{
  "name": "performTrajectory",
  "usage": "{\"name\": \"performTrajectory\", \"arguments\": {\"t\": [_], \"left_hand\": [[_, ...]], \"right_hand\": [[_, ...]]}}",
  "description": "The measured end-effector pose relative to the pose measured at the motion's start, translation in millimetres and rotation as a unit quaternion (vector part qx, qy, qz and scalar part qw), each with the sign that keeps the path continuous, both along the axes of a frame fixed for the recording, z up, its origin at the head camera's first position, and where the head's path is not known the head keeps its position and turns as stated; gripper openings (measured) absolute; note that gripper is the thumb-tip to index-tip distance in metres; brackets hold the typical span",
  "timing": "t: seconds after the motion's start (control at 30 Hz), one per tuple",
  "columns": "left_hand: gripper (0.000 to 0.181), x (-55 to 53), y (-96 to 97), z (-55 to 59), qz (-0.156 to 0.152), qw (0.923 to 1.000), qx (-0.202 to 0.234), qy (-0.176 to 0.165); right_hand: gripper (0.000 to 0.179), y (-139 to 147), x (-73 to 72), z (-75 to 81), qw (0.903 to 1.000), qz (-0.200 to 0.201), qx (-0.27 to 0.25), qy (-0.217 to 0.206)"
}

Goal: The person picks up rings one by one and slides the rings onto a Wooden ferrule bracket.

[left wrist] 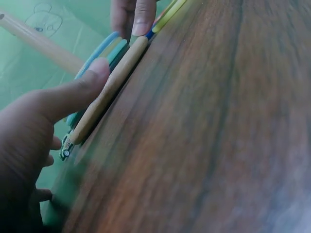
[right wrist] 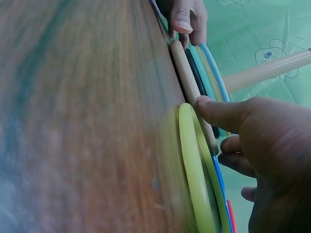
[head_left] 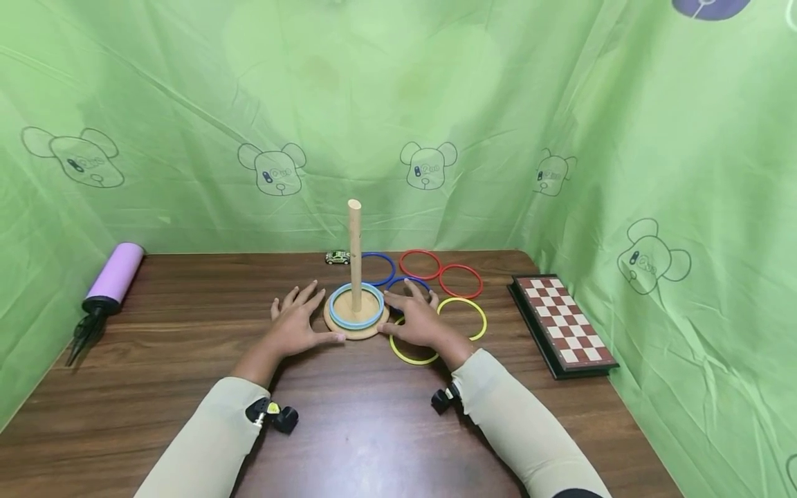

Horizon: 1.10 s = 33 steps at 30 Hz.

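Head view: left grip (head_left: 295,326), right grip (head_left: 420,319), both spread, at edges of wooden base (head_left: 358,335), tabletop (head_left: 361,422) in front.

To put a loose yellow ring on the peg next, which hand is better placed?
Probably the right hand: in the head view it overlaps the loose yellow rings, while the left hand is across the base from them.

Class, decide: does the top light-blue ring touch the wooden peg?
Apart: the head view shows bare base between the light-blue ring and the wooden peg on both sides.
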<state>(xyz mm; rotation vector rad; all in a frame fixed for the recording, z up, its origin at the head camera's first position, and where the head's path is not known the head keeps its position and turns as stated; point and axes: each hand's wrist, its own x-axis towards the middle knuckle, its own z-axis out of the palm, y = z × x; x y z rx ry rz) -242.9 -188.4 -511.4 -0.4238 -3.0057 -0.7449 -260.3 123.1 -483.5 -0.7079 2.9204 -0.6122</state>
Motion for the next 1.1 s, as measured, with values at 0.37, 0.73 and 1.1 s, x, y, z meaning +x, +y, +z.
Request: {"name": "performTrajectory", "arguments": {"t": [0.37, 0.73, 1.1], "left_hand": [[0.113, 0.2, -1.0, -3.0, -0.005, 1.0, -0.004, -0.006], [0.109, 3.1, 1.5, -3.8, -0.003, 1.0, -0.001, -0.007], [0.107, 5.6, 0.1, -2.0, -0.004, 0.9997, -0.025, -0.004]], "right_hand": [[0.103, 1, -8.6, 18.2, 0.9997, 0.001, -0.006, -0.024], [0.096, 9, -31.6, 31.4, 0.9972, -0.014, -0.025, -0.068], [0.087, 7, -70.3, 56.0, 0.9968, -0.019, -0.004, -0.077]]}}
